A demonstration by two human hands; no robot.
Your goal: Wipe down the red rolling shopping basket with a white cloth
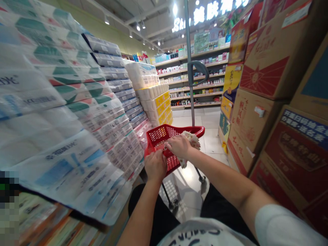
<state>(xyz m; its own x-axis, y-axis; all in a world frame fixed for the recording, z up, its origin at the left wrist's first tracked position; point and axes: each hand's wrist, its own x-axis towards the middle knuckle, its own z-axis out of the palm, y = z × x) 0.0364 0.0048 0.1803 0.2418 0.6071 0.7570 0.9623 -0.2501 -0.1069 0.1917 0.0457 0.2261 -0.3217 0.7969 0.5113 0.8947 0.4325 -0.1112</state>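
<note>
A red plastic shopping basket cart [157, 134] with a tall grey pole [189, 41] and dark wheels stands in front of me. My left hand [155, 166] is closed round the near left part of its rim. Over the basket's near side reaches my right hand [178, 147], its fingers bent together near the rim beside the left hand; what lies under them is hidden. A cream cloth with a reddish pattern [192, 139] hangs at my right hand, draped over the basket's right edge.
Tall stacks of wrapped paper packs [97, 112] line the left side. Cardboard cartons [258, 119] are piled on the right. Shelves of small goods [200, 79] stand ahead, beyond the pale tiled floor [211, 120].
</note>
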